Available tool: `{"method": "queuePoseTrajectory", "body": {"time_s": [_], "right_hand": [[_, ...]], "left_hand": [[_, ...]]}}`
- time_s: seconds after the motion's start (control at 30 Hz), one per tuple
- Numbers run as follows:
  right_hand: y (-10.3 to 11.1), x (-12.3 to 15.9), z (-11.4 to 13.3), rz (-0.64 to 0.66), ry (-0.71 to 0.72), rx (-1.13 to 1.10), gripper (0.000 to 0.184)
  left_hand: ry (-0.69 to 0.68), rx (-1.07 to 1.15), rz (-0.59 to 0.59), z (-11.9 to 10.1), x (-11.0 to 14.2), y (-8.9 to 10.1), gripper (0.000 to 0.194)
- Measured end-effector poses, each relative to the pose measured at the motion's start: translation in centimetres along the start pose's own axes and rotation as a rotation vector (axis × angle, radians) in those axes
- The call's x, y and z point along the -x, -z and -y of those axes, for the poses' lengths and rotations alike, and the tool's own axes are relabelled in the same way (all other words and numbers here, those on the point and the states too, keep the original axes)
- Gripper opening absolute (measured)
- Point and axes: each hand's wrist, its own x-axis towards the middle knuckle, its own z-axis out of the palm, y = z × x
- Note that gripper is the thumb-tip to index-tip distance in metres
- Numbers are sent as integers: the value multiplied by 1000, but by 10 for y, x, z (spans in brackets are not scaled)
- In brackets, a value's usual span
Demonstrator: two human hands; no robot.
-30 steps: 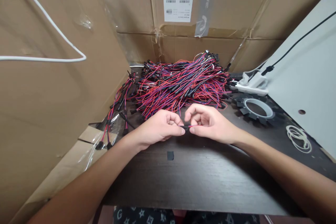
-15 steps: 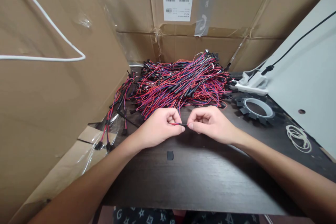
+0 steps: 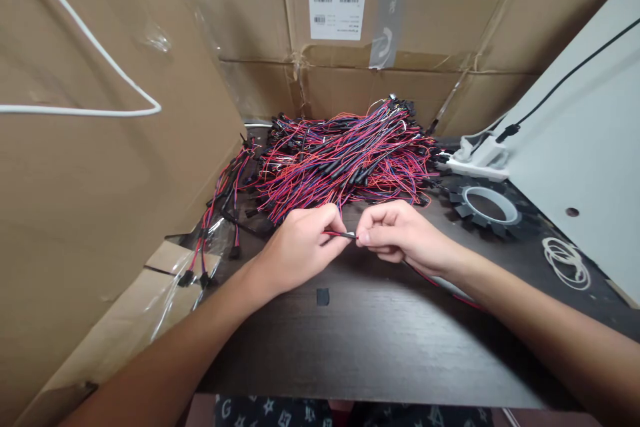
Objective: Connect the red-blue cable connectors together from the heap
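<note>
Between my two hands runs a thin red-and-black wire [image 3: 343, 235], pinched near its middle. My left hand [image 3: 311, 240] has thumb and forefinger closed on it from the left. From the right, my right hand [image 3: 395, 235] pinches the same wire a short way off. Its red and black tail [image 3: 423, 273] comes out below the right hand and passes under the right forearm. A small black tape piece [image 3: 323, 297] lies flat on the dark table [image 3: 370, 340], in front of my hands.
Behind my hands a large heap of red, blue and black wires [image 3: 345, 153] leans towards the cardboard. More wires [image 3: 204, 233] with black connectors lie left. At right are a tape ring [image 3: 490, 205] with black strips, a power strip [image 3: 477, 165] and a coiled cord [image 3: 567, 263].
The wire's tail now shows below my right hand, where it was hidden before. My right hand has turned slightly; both hands stay in nearly the same place.
</note>
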Motion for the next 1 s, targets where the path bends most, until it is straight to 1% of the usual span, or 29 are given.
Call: {"method": "queuePoseTrajectory", "body": {"time_s": [0.1,0.23,0.33,0.43,0.5,0.6,0.67,0.77,0.87,1.0], "right_hand": [[0,1,1,30,-74,-120,11],[0,2,1,84,-142,-182,11],[0,2,-2,114,-151,-184,15],[-1,3,-4,113,-159,-167,22],[-3,3,-4,81,-160,-152,27],[-5,2,-5,-5,-111,-116,31],[-5,1,-6,-28,-64,-95,33],[-4,-1,-6,-29,-36,-68,35],[-3,-1,-6,-31,-43,-33,34],[0,-2,-8,-18,-20,-6,31]], "left_hand": [[-155,-123,-66,4,3,-1,10],[-352,-259,-108,9,5,-1,16],[-432,-318,-111,12,6,0,18],[-446,-354,-110,13,6,1,19],[-450,-382,-108,12,6,1,20],[-497,-443,-107,12,5,2,20],[-539,-462,-138,13,5,2,21],[-562,-453,-171,14,3,1,19],[-540,-449,-149,15,3,0,13],[-532,-437,-151,14,3,-1,12]]}}
